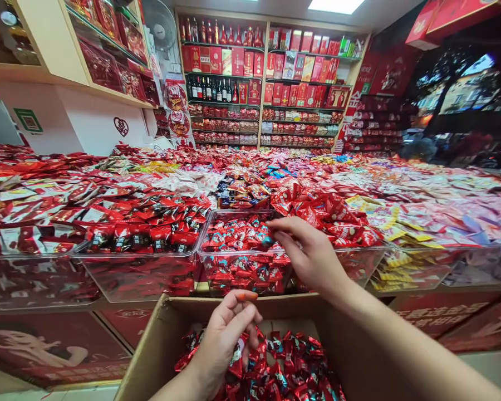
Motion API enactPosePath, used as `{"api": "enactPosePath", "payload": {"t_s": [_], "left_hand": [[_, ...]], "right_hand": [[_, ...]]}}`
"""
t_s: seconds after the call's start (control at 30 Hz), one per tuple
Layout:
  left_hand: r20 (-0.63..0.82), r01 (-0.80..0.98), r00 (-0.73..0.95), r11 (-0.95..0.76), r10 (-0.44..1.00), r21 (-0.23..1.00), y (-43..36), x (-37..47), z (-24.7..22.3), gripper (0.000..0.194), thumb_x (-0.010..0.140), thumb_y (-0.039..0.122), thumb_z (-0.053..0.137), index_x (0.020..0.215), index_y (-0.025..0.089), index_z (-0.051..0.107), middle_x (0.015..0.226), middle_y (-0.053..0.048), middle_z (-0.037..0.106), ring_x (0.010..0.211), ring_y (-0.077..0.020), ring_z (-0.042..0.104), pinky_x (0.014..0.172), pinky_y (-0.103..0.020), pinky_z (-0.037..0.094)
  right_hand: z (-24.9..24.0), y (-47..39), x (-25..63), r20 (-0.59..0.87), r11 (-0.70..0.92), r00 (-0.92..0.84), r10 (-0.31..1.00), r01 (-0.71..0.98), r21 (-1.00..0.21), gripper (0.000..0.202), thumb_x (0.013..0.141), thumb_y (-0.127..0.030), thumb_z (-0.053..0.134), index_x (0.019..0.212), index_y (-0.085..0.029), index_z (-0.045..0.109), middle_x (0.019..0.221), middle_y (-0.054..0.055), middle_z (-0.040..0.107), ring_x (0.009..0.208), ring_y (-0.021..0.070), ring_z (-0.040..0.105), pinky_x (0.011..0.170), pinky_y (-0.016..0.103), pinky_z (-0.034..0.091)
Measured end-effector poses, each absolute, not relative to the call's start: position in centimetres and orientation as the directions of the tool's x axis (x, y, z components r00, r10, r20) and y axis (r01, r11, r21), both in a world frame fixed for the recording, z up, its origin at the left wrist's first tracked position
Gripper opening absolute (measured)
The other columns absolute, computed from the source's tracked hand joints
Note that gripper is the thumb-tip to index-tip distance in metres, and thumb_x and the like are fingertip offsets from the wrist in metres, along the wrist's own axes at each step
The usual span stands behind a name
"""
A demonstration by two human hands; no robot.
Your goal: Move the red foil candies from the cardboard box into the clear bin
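Note:
My left hand [229, 334] is over the open cardboard box [242, 303], its fingers curled and the thumb near the index finger. A red wrapped candy [236, 361] shows against its lower fingers. Many more red-and-teal wrapped candies [290, 362] lie loose in the box below. My right hand [311, 250] reaches over a clear plastic tub [234, 253] filled with the same kind of candies [237, 231]. Its fingers stretch out to the left at the candies' surface, with a gap between thumb and fingers. The fingertips partly hide what lies beneath them.
Neighbouring clear tubs hold black-and-red packets [140, 239], larger red packets [329, 217] and yellow packets [394, 262]. Heaps of sweets stretch back behind them. Shelves with bottles and red boxes [221, 61] line the back wall. The box stands against the counter front.

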State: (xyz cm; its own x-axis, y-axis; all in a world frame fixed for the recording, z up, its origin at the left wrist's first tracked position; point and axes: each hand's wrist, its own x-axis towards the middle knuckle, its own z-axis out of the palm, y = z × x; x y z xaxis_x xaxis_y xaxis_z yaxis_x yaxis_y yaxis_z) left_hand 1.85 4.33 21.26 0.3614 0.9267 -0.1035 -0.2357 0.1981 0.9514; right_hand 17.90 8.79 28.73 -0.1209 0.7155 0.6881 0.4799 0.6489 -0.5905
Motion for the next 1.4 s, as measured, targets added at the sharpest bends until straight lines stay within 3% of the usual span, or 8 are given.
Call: {"api": "enactPosePath", "payload": {"t_s": [0.17, 0.43, 0.67, 0.77, 0.87, 1.0, 1.13, 1.4], "left_hand": [[-0.155, -0.271, 0.337, 0.253, 0.929, 0.929, 4.4, 1.7, 21.0, 0.018, 0.07, 0.012, 0.042, 0.086, 0.017, 0.049, 0.075, -0.001, 0.051, 0.054, -0.0088, 0.048, 0.033, -0.016, 0.033], [-0.189, -0.361, 0.329, 0.308, 0.925, 0.88, 4.7, 1.0, 21.4, 0.044, 0.047, -0.003, 0.035, 0.081, 0.016, 0.053, 0.078, -0.004, 0.054, 0.065, -0.0121, 0.048, 0.04, -0.019, 0.035], [-0.168, -0.473, 0.367, 0.339, 0.915, 0.814, 4.8, 0.9, 21.7, 0.035, 0.059, -0.005, 0.044, 0.083, 0.017, 0.056, 0.085, -0.003, 0.058, 0.078, -0.0125, 0.053, 0.068, -0.024, 0.041], [-0.177, -0.564, 0.422, 0.411, 0.889, 0.716, 4.6, 1.2, 21.3, 0.029, 0.063, -0.003, 0.047, 0.082, 0.016, 0.056, 0.083, -0.003, 0.06, 0.078, -0.0114, 0.054, 0.075, -0.024, 0.038], [-0.224, -0.576, 0.48, 0.498, 0.848, 0.648, 4.4, 1.8, 20.6, 0.026, 0.066, -0.001, 0.048, 0.084, 0.016, 0.056, 0.075, -0.003, 0.061, 0.067, -0.0109, 0.055, 0.063, -0.024, 0.04], [-0.202, -0.545, 0.556, 0.538, 0.806, 0.643, 4.0, 2.4, 20.2, 0.016, 0.077, 0.015, 0.045, 0.088, 0.017, 0.057, 0.075, -0.004, 0.061, 0.066, -0.0126, 0.055, 0.059, -0.026, 0.041], [-0.15, -0.377, 0.482, 0.36, 0.863, 0.853, 4.0, 2.3, 20.7, 0.022, 0.07, 0.018, 0.059, 0.092, 0.018, 0.058, 0.092, -0.005, 0.061, 0.083, -0.0159, 0.054, 0.072, -0.029, 0.042], [-0.161, -0.119, 0.387, 0.222, 0.908, 0.968, 4.3, 2.0, 20.6, 0.015, 0.065, 0.026, 0.064, 0.074, 0.015, 0.059, 0.062, 0.001, 0.059, 0.057, -0.0091, 0.05, 0.055, -0.023, 0.04]], "right_hand": [[30.6, 15.0, 15.1, 0.523, 0.578, -0.302, 0.797, 0.632, -0.516, 0.018, 0.072, -0.008, 0.051, 0.086, -0.014, 0.061, 0.08, 0.005, 0.065, 0.073, 0.0136, 0.058, 0.068, 0.026, 0.044], [29.0, 17.3, 12.9, 0.436, 0.592, -0.408, 0.802, 0.644, -0.485, 0.005, 0.06, -0.012, 0.065, 0.063, -0.016, 0.063, 0.059, 0.001, 0.064, 0.053, 0.0126, 0.056, 0.052, 0.022, 0.042], [29.1, 10.0, 14.3, 0.704, 0.726, -0.332, 0.627, 0.577, -0.374, 0.015, 0.081, -0.023, 0.043, 0.085, -0.015, 0.056, 0.082, 0.005, 0.059, 0.078, 0.0139, 0.051, 0.073, 0.027, 0.04], [25.6, 5.2, 15.2, 0.613, 0.821, -0.562, 0.556, 0.484, -0.301, 0.016, 0.076, -0.029, 0.051, 0.083, -0.014, 0.055, 0.08, 0.006, 0.058, 0.072, 0.0143, 0.05, 0.063, 0.025, 0.042], [21.8, 2.7, 16.1, 0.571, 0.841, -0.64, 0.514, 0.507, -0.19, 0.015, 0.076, -0.021, 0.05, 0.089, -0.015, 0.055, 0.084, 0.008, 0.06, 0.07, 0.0157, 0.05, 0.058, 0.025, 0.042], [20.1, 2.5, 17.6, 0.572, 0.761, -0.503, 0.648, 0.459, -0.458, 0.018, 0.077, -0.011, 0.046, 0.092, -0.016, 0.054, 0.085, 0.006, 0.06, 0.075, 0.0134, 0.052, 0.065, 0.022, 0.043], [20.9, 2.9, 18.7, 0.484, 0.552, -0.268, 0.833, 0.443, -0.706, 0.008, 0.078, -0.018, 0.048, 0.081, -0.016, 0.055, 0.071, 0.003, 0.057, 0.064, 0.0117, 0.053, 0.059, 0.021, 0.043], [21.0, 3.0, 18.8, 0.403, 0.483, -0.266, 0.875, 0.436, -0.76, 0.012, 0.078, -0.025, 0.049, 0.073, -0.017, 0.055, 0.067, 0.003, 0.057, 0.061, 0.0126, 0.052, 0.057, 0.023, 0.041]]}}
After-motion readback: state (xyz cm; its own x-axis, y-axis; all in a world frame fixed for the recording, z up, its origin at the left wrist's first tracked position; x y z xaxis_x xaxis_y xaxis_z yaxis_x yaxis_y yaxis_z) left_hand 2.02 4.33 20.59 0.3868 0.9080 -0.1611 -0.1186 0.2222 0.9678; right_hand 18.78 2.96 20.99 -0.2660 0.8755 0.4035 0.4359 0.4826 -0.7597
